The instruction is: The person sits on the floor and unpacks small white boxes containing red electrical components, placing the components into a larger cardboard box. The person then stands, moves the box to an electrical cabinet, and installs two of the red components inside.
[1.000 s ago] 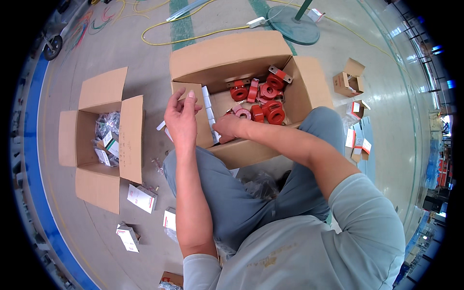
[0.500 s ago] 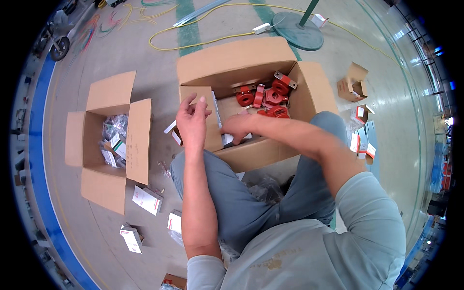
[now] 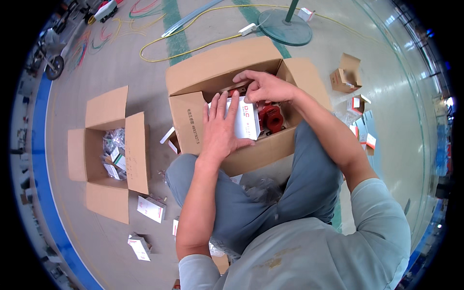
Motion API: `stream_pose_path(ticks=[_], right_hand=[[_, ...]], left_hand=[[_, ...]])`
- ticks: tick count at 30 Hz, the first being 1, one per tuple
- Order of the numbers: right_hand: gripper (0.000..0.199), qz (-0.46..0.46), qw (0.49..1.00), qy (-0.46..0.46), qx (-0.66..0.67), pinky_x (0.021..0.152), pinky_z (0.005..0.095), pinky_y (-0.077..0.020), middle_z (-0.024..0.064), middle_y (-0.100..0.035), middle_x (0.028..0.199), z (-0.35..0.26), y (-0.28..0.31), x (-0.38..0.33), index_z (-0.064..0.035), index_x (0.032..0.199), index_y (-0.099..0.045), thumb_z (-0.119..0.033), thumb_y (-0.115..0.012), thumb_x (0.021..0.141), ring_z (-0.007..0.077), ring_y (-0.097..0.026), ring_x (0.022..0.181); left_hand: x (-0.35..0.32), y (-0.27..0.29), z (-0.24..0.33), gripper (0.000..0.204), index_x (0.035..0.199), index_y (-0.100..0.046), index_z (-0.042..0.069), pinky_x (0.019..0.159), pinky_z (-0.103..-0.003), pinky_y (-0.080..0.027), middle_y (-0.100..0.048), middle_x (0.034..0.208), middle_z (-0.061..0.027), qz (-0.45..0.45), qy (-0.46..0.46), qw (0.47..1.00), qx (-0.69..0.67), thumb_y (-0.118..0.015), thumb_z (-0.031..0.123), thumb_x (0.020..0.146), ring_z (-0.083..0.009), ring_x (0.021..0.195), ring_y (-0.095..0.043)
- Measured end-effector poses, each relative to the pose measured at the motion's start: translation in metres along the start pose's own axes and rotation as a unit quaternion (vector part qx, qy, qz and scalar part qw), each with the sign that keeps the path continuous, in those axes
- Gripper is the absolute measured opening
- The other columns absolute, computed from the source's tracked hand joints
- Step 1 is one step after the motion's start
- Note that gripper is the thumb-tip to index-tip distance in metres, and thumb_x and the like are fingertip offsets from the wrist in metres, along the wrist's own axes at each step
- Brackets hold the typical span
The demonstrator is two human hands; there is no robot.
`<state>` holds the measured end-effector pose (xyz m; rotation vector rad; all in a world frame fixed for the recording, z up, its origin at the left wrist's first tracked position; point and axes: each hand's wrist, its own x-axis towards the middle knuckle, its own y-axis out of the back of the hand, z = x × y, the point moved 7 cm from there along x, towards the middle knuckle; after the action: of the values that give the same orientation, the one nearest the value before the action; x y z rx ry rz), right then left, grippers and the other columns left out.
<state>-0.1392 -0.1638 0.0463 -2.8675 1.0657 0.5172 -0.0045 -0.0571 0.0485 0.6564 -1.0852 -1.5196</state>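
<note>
A small white box with red print [image 3: 247, 122] is held over the large open cardboard carton [image 3: 232, 63] in front of me. My left hand [image 3: 220, 125] grips it from the left, fingers spread across its top face and thumb along the near edge. At the box's far right corner is my right hand [image 3: 268, 88], with the thumb against the box, the index finger bent past the far edge and the other fingers curled. Red ring-shaped parts with metal tabs [image 3: 272, 119] lie in the carton, partly hidden by the box and my hands.
To the left stands another open carton [image 3: 137, 154] holding plastic bags and small boxes. Small white boxes [image 3: 151, 209] lie on the floor near it. On the right are a small open brown box [image 3: 346, 79] and more white boxes. Beyond runs a yellow cable [image 3: 193, 50] beside a round green stand base [image 3: 285, 30].
The white box now shows between my hands above the carton. My left hand has come right onto it; my right hand has risen from inside the carton to its far corner.
</note>
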Motion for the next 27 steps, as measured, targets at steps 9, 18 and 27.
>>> stream_pose_path(ticks=[9, 18, 27], right_hand=[[0.070, 0.050, 0.998, 0.016, 0.035, 0.063, 0.0269, -0.0548, 0.0111, -0.071, 0.097, 0.007, 0.004, -0.001, -0.0001, 0.146, -0.045, -0.022, -0.076, 0.087, 0.0120, -0.066, 0.077], [0.086, 0.023, 0.988, 0.078, -0.129, 0.097, 0.0375, -0.0542, 0.0197, -0.068, 0.126, 0.006, -0.014, -0.003, 0.0009, 0.155, -0.036, -0.019, -0.076, 0.082, 0.0266, -0.068, 0.110], [0.098, 0.113, 0.931, 0.079, -0.337, 0.097, 0.0414, -0.0540, 0.0296, -0.068, 0.120, 0.007, -0.019, 0.002, 0.0050, 0.152, -0.039, -0.032, -0.081, 0.072, 0.0409, -0.068, 0.109]], left_hand=[[0.002, -0.010, 0.001, 0.129, 0.158, -0.026, 0.005, 0.115, -0.050, -0.038, -0.043, 0.149, -0.0210, 0.023, 0.054, 0.979, -0.194, -0.098, 0.035, 0.055, -0.0390, 0.138, -0.044], [0.005, 0.001, -0.008, 0.114, 0.150, -0.034, 0.003, 0.108, -0.048, -0.044, -0.050, 0.140, -0.0200, 0.104, 0.068, 0.982, -0.139, -0.097, 0.029, 0.058, -0.0381, 0.129, -0.050], [0.004, -0.006, -0.003, 0.114, 0.149, -0.037, 0.003, 0.110, -0.051, -0.041, -0.049, 0.140, -0.0217, 0.086, 0.038, 0.994, -0.054, -0.096, 0.024, 0.054, -0.0411, 0.130, -0.048]])
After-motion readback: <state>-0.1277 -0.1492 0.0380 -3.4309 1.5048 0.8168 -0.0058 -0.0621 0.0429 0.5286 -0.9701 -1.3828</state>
